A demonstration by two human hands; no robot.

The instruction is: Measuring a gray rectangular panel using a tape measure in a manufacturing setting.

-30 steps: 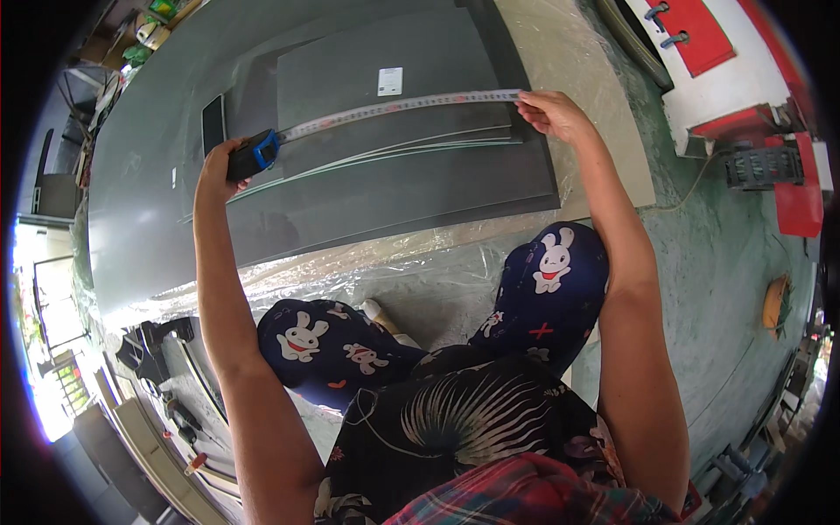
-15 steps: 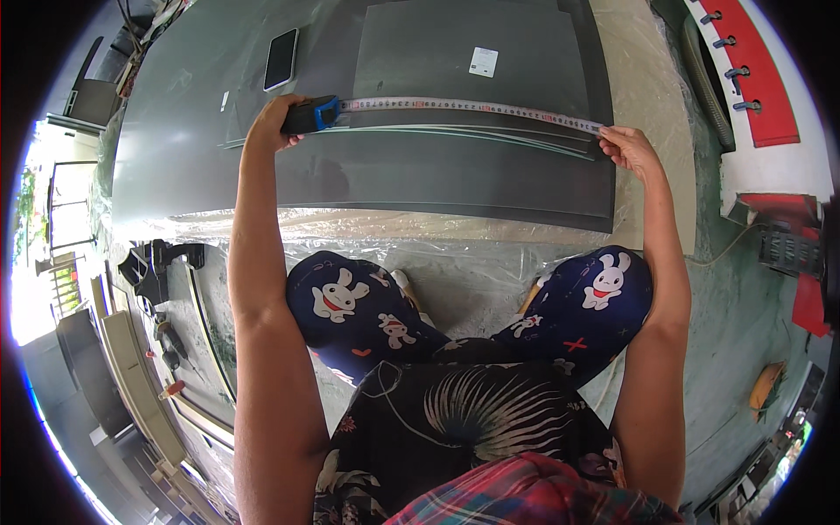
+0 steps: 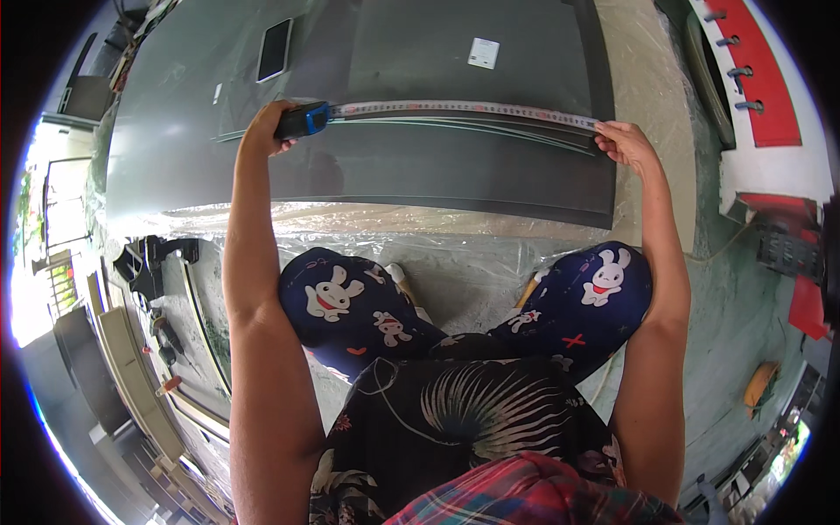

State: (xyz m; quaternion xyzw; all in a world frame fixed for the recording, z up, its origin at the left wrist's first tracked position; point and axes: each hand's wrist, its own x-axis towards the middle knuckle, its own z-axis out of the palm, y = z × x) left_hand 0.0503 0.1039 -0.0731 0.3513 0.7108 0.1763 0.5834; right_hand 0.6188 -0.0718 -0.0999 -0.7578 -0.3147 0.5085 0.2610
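The tape (image 3: 464,107) has come closer to the thin pale strips (image 3: 464,122): a second ago it slanted across just below the card (image 3: 483,53), and now it runs along the far side of the strips, roughly in line with them, with a wider gap to the card. The left hand (image 3: 267,129) is closed around the dark-and-blue case (image 3: 297,122), near the strips' left part, and has moved away from the phone (image 3: 274,50), which lies beyond it. The right hand (image 3: 626,144) pinches the tape's free end by the strips' right tips. The tape is drawn out between both hands over the grey sheet (image 3: 455,175); whether it touches the strips, I cannot tell.
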